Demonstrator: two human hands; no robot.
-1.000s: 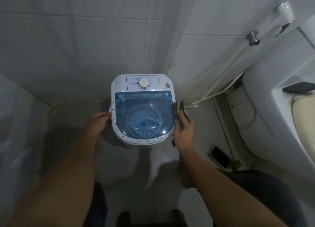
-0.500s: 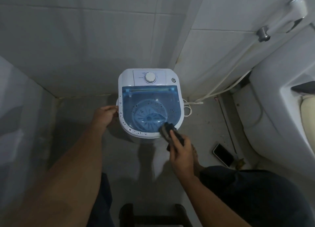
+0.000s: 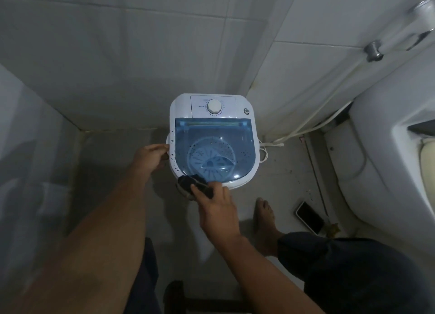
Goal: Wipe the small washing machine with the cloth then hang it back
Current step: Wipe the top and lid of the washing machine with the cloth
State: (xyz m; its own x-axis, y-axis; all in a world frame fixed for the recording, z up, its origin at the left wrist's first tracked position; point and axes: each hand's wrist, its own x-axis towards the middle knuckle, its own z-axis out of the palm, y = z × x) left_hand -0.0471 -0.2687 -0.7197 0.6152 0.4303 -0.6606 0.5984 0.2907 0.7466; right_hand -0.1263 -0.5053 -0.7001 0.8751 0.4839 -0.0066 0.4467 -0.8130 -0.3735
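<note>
The right hand (image 3: 217, 211) is closed on a dark cloth (image 3: 193, 186), fingers laid over the top of it, and presses the wad against the near left part of the washer's (image 3: 244, 101) white rim, at the front edge of the blue see-through lid (image 3: 211, 144). The cloth overlaps the lid's front edge and hangs a little over the rim toward the floor (image 3: 113, 163). The left hand (image 3: 150, 157) curls against the washer's left side, fingertips touching the rim; whether it truly grips or only steadies cannot be told. Dark specks dot the left rim beside that hand and show on or under the lid; the right and front right rim looks clean. Through the lid the ribbed agitator disc (image 3: 211, 158) is visible. Behind the lid sits the control panel with a round white dial (image 3: 214, 106) and a small round fitting (image 3: 246, 111) at the right back corner. The washer stands on the floor in a tiled corner. A white cord (image 3: 263, 151) loops just beside its right side. Farther right, a bare foot (image 3: 264, 216) rests on the floor, a phone (image 3: 309, 217) lies near it, and a toilet (image 3: 381, 163) fills the right edge, with a hose (image 3: 313, 115) running along the wall to a metal fitting (image 3: 373, 51).
</note>
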